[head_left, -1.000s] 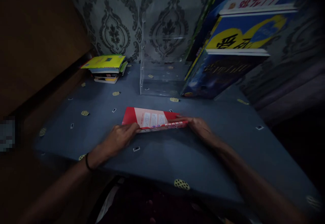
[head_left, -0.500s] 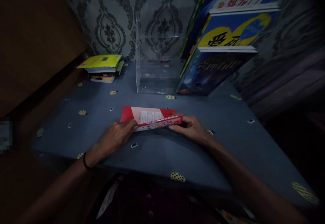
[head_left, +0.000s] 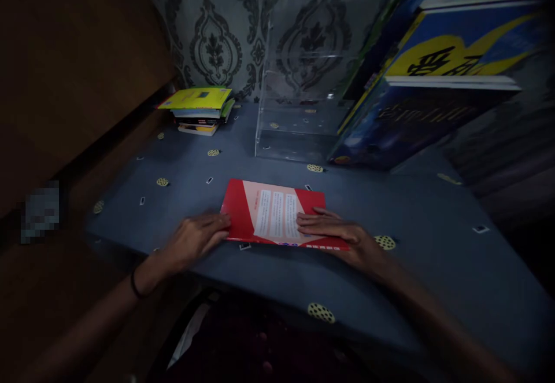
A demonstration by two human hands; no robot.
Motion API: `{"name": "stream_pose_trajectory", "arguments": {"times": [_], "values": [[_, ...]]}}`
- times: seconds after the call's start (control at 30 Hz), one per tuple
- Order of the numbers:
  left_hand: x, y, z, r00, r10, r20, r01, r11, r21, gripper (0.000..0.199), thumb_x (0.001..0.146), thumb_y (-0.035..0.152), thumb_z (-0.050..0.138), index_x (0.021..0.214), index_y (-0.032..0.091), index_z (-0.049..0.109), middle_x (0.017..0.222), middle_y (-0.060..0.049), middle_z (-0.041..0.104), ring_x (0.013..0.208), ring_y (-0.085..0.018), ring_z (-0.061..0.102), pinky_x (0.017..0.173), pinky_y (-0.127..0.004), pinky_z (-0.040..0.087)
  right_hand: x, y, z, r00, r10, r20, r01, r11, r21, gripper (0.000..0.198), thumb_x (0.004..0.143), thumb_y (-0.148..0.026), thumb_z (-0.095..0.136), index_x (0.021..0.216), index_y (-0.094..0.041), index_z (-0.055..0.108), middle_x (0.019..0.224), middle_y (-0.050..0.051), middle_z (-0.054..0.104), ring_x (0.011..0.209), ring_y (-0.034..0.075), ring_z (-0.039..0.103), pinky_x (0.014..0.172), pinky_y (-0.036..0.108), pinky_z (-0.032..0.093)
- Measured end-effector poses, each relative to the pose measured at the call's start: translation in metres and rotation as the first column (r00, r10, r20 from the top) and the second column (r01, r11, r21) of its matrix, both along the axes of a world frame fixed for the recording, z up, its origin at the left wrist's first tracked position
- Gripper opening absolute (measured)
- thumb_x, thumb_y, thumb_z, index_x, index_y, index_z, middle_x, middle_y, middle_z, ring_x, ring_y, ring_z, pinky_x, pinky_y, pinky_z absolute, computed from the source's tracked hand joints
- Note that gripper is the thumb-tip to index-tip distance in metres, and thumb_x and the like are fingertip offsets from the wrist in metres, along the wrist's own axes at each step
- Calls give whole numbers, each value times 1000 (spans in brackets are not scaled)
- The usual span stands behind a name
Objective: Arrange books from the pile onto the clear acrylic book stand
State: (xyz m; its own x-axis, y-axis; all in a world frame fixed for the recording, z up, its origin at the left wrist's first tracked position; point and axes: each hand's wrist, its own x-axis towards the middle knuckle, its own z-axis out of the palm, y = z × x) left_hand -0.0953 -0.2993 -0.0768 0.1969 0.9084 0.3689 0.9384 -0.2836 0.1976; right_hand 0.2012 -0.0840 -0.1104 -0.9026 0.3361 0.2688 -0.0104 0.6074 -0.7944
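Observation:
A thin book (head_left: pixel 241 209) with a red and pale pink cover and white text panels is between my hands, close above or on the table; I cannot tell which. Its spine side faces me. At its left edge, my left hand (head_left: pixel 197 235) is closed, fingertips on the cover. My right hand (head_left: pixel 347 238) grips the right end, fingers stretched over the cover and the palm around the near right corner. Its thumb is mostly hidden.
A clear acrylic book rack (head_left: pixel 295 140) stands behind the book. Large picture books (head_left: pixel 416 122) lean upright on its right side. At the back left lies a stack of books (head_left: pixel 199 111) with a yellow one on top. A patterned blue cloth (head_left: pixel 269 279) covers the table.
The book has tilted from nearly edge-on to flatter, so its printed cover now faces up. My right fingers have moved onto the cover. The view has shifted slightly left.

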Motion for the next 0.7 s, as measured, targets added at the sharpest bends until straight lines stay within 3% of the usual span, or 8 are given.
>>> {"name": "stream_pose_trajectory", "arguments": {"times": [0.13, 0.23, 0.33, 0.5, 0.7], "values": [[-9, 0, 10, 997, 76, -7, -76, 997, 0, 35, 106, 31, 39, 107, 16, 70, 104, -8, 78, 95, -20, 76, 82, -38, 64, -1, 0, -2, 1000, -3, -23, 3, 1000, 1, 34, 86, -51, 72, 116, -35, 74, 119, 8, 74, 117, 30, 68, 112, 60, 40], [9, 7, 13, 992, 50, -117, -42, 997, 70, 35, 104, 39, 43, 101, 14, 69, 97, -9, 78, 98, -26, 74, 89, -49, 60, -1, 0, 0, 999, 0, -33, -1, 1000, -12, 34, 87, -52, 71, 115, -34, 75, 117, 8, 75, 116, 30, 68, 111, 60, 41], [36, 17, 11, 985, -24, -172, 28, 999, 21, 39, 101, 48, 48, 111, 13, 64, 106, -12, 75, 100, -26, 72, 83, -43, 61, -2, -2, 5, 1000, -24, -1, 24, 999, -30, 34, 86, -53, 71, 112, -32, 76, 117, 9, 76, 116, 30, 68, 112, 60, 40], [56, 29, 5, 958, -42, -285, 21, 997, -78, 22, 101, 15, 42, 115, 16, 59, 108, -11, 74, 95, -22, 70, 68, -30, 58, -4, -2, 11, 999, -30, 12, 31, 999, -36, 33, 85, -53, 72, 111, -33, 77, 114, 7, 77, 116, 29, 68, 111, 59, 42], [39, 25, 7, 1000, 6, -11, -6, 1000, -14, 27, 105, 23, 37, 117, 20, 62, 88, -4, 73, 73, -13, 67, 63, -23, 53, -4, 20, 7, 982, -171, -84, 166, 984, -61, 33, 78, -57, 77, 97, -30, 81, 108, 8, 78, 109, 30, 71, 105, 57, 49]]}}
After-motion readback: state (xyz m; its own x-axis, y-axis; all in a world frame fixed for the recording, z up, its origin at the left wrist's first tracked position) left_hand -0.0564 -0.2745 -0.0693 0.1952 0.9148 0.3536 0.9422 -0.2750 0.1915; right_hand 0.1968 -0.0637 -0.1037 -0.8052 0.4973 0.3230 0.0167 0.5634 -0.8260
